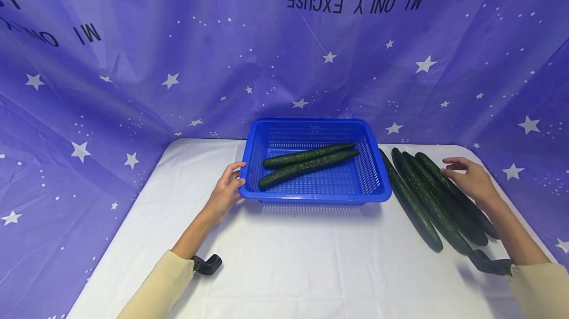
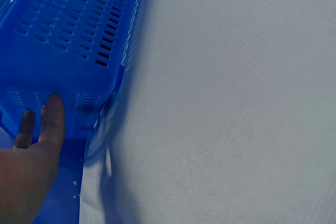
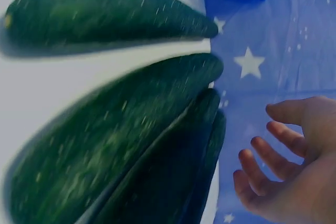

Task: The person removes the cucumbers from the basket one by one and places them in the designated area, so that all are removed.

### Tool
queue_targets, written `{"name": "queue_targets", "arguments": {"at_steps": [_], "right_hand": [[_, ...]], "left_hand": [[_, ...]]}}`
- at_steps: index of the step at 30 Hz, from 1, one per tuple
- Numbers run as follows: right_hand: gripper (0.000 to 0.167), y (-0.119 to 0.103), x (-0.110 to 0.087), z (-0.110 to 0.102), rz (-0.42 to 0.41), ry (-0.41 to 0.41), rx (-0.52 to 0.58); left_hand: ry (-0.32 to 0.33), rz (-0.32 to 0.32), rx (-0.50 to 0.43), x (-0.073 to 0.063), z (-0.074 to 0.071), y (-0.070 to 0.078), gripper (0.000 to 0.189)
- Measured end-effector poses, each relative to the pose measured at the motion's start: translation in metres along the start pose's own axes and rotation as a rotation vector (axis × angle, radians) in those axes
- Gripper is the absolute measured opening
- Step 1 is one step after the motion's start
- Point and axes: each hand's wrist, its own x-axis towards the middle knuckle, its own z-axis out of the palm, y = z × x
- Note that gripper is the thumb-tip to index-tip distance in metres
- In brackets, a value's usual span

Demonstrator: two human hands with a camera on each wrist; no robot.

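Lettering on the purple star-print backdrop [image 1: 266,77], beyond both hands, was black, inverted and in capitals; the line "MI ONLY EXCUSE" could be read, with "IS THAT" above it, partly cut by the upper edge of the head view. Part of the same wording recurred beyond the left hand [image 1: 222,196], where folds bent the letters.

Left hand position: at the near left end of the blue basket [image 1: 317,197], thumb and fingers apart, touching the rim and end wall. Fingers were extended along the wall in the left wrist view. Two cucumbers [image 1: 308,168] lay inside the basket, to the right of the left hand, side by side and slanting, with their right ends farther from the person.

Right hand [image 1: 472,181] position: raised near the far ends of the loose cucumbers [image 1: 431,204], palm unloaded, fingers relaxed and spread apart. Four loose cucumbers lay on the white cloth [image 1: 302,259], fanned from the thumb side of the right hand to beneath its forearm. Outermost right cucumber [image 1: 467,200] was nearest the fingertips. Basket lay farther out on the thumb side, beyond the loose cucumbers.
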Motion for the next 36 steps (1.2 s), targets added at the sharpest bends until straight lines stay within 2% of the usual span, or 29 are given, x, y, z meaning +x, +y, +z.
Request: {"name": "queue_targets", "arguments": {"at_steps": [5, 10, 14, 23, 30, 36], "right_hand": [[0.037, -0.027, 0.006, 0.008, -0.090, 0.040, 0.014], [0.037, -0.066, 0.009, 0.015, -0.165, 0.026, 0.084], [0.036, -0.093, 0.012, 0.024, -0.217, -0.025, 0.146], [0.034, -0.146, 0.023, 0.041, -0.354, -0.159, 0.199], [0.034, -0.180, 0.042, 0.055, -0.398, -0.234, 0.198], [0.035, -0.201, 0.062, 0.071, -0.399, -0.316, 0.257]], "left_hand": [[-0.006, 0.002, 0.004, 0.001, -0.001, 0.000, 0.050], [-0.008, 0.007, 0.011, 0.001, -0.001, 0.000, 0.050], [-0.005, 0.001, 0.009, 0.001, 0.000, 0.001, 0.048], [-0.001, 0.001, 0.014, 0.002, 0.000, 0.001, 0.049], [-0.009, 0.003, 0.014, 0.001, -0.001, 0.001, 0.050], [-0.008, -0.003, 0.006, 0.000, 0.000, 0.000, 0.050]]}}
